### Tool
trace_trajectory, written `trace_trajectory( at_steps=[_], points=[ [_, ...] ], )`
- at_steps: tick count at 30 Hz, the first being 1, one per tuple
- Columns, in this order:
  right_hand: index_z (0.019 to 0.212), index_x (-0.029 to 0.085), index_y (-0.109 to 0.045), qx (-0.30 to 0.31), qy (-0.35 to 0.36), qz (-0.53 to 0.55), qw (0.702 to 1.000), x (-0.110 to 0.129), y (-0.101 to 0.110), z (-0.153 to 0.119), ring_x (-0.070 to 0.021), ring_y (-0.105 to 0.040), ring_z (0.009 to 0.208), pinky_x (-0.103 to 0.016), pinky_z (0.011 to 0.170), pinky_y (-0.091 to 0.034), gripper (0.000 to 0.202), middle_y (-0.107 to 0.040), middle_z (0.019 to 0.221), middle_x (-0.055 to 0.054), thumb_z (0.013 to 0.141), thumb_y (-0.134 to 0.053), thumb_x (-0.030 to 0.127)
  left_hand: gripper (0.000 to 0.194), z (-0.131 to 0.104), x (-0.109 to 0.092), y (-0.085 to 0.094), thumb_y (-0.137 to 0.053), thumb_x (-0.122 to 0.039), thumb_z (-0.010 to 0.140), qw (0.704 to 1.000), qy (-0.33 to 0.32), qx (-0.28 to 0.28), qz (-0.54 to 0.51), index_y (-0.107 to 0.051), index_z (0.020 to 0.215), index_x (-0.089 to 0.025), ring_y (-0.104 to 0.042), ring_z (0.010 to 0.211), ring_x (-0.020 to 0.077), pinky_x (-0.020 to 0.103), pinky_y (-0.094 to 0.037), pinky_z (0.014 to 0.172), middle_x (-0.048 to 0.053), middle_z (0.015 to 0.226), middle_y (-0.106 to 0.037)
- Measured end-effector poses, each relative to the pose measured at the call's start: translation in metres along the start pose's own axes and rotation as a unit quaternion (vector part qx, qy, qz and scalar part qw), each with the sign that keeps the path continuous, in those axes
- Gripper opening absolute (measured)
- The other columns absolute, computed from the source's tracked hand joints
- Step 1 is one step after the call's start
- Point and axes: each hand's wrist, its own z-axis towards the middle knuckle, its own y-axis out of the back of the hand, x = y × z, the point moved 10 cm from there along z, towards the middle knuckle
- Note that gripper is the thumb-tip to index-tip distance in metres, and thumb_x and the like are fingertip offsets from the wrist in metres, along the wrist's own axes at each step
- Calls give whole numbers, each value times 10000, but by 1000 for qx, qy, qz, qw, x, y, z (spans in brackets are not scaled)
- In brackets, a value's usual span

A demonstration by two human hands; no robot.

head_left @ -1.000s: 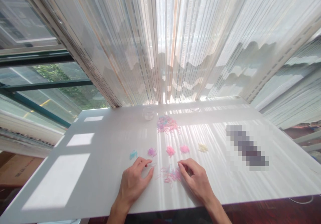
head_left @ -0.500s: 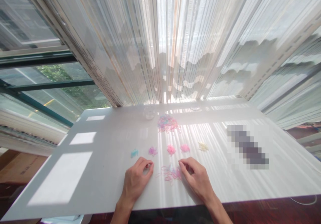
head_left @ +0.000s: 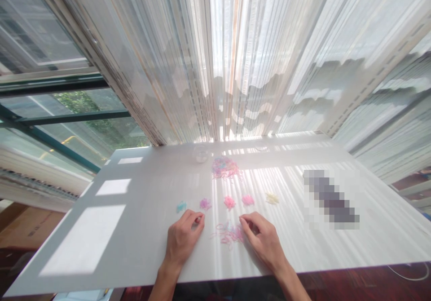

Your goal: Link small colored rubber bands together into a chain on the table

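My left hand (head_left: 183,239) rests on the white table left of a loose mixed pile of thin, looped bands (head_left: 229,233), thumb and fingertips pinched together. At that pile's right edge, my right hand (head_left: 264,238) is also closed in a pinch; anything in either pinch is too small to make out. Beyond my hands runs a row of small single-colour piles: a teal pile (head_left: 181,206), a purple pile (head_left: 205,203), a coral-pink pile (head_left: 229,202), a pink pile (head_left: 248,200) and a pale yellow pile (head_left: 272,197). Farther back lies a larger mixed pile (head_left: 225,168).
A clear round container (head_left: 201,154) stands behind the larger pile, to its left. A clear flat disc, perhaps a lid (head_left: 261,148), lies near the back edge. A pixelated dark object (head_left: 333,197) is on the right. Curtains (head_left: 235,58) hang along the far side.
The view has shifted slightly. My left hand's thumb and fingers have moved a little; my right hand stays almost where it was. The piles look the same.
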Motion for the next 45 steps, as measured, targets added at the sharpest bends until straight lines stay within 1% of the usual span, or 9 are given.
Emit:
trace_trajectory(
  at_steps=[5,9,12,18,21,26,31,35,45],
  points=[
    [891,210,-701,-1,-4,0,1000,-3,-1,-1,-163,-620,634,-267,633,-505,226,-691,758,-18,1014,-542,314,242,10,12,12,-556,-287,966,995,45,-83,23,-756,849,-215,-587,538,101,203,-412,542,-14,743,-691],
    [893,215,-703,2,-7,1,1000,-3,-1,-1,-163,-612,631,-264,634,-501,220,-689,756,-14,1011,-545,312,168,16,19,4,-618,-249,902,993,87,-75,24,-759,813,-228,-607,559,113,205,-397,532,-19,731,-698],
    [873,215,-698,-3,-9,3,1000,-2,0,-1,-164,-600,616,-270,632,-499,231,-682,740,-14,1009,-539,314,179,15,18,1,-611,-280,909,994,85,-66,7,-767,835,-235,-606,554,117,207,-413,539,-19,728,-694],
    [878,213,-697,-3,-4,4,1000,0,0,-1,-169,-608,627,-277,626,-497,232,-689,752,-23,1006,-532,314,288,2,14,12,-529,-365,980,992,79,-90,-31,-755,883,-215,-566,519,118,219,-456,539,-2,747,-685],
    [877,213,-698,1,1,3,1000,0,-1,0,-169,-619,632,-277,627,-498,216,-686,750,-19,1000,-543,301,264,-4,0,9,-515,-342,995,994,49,-62,-73,-746,966,-217,-569,520,108,218,-484,556,3,805,-696],
    [923,209,-702,12,34,6,999,7,-2,-1,-174,-649,679,-284,651,-515,169,-689,802,-31,989,-555,260,180,-8,-35,-13,-556,-270,972,990,-23,39,-135,-717,1047,-244,-610,552,105,213,-513,578,-3,878,-716],
    [986,216,-708,38,102,-34,994,19,-8,-5,-211,-667,789,-325,733,-538,101,-681,847,-47,933,-622,211,159,-2,-56,-32,-609,-237,934,984,-59,99,-138,-703,1062,-247,-722,752,155,224,-554,667,8,902,-722],
    [988,222,-720,39,121,-82,989,19,-14,-7,-231,-665,815,-349,751,-539,132,-687,869,-48,860,-713,194,187,-1,-59,-43,-612,-230,933,982,-63,125,-125,-706,1093,-241,-740,823,175,244,-562,709,20,951,-727],
    [927,213,-729,33,85,-79,993,15,-14,-4,-219,-660,776,-342,733,-535,116,-671,805,-43,936,-614,219,151,-2,-50,-40,-602,-215,939,978,-33,106,-174,-743,981,-252,-732,793,152,232,-549,737,3,908,-743]
  ],
)
